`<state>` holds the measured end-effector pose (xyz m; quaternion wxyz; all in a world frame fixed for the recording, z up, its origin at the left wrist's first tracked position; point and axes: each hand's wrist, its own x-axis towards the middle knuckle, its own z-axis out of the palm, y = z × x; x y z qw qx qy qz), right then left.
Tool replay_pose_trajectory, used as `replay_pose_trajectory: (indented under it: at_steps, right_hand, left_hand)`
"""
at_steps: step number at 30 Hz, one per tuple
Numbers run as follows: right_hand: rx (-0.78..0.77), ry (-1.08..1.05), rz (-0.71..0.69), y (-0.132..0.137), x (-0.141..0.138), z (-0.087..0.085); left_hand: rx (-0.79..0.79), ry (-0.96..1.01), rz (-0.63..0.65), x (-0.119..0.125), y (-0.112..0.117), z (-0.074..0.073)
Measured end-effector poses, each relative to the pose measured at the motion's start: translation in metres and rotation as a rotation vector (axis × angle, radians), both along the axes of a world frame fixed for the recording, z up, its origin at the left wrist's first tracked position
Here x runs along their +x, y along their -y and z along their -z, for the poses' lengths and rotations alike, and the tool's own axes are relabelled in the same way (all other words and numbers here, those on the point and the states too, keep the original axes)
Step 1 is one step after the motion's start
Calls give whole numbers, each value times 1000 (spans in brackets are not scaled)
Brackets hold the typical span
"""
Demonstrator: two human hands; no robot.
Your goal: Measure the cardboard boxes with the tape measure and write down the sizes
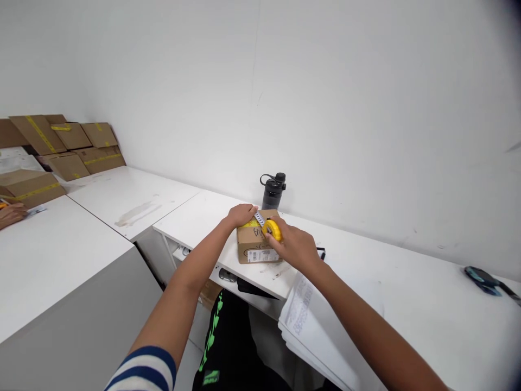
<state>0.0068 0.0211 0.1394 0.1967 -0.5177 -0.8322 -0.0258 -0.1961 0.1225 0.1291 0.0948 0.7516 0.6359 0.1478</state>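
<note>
A small box [257,244] sits mid-desk [407,293]; the left hand [241,213] presses its far edge, the right hand [293,245] grips a yellow tape measure [272,229], its markings probably unreadable. A bottle [273,191] stands at twelve o'clock, papers [309,315] at five.

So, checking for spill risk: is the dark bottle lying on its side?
No, the dark bottle stands upright behind the cardboard box.

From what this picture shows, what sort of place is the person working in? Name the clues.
Probably a parcel packing or shipping room: taped cardboard boxes stacked by the wall, a small labelled box being measured with a yellow tape measure, and printed sheets on white tables.
</note>
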Motion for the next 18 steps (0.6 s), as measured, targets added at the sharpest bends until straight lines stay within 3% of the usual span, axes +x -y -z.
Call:
replay_pose_trajectory:
  at_steps: [9, 18]
  right_hand:
    - [-107, -9, -49, -48, -30, -12]
    - [-145, -88, -68, -67, -22, -10]
  left_hand:
    - [-15, 173, 14, 4, 6, 6]
    - [-68, 290, -40, 2, 11, 5]
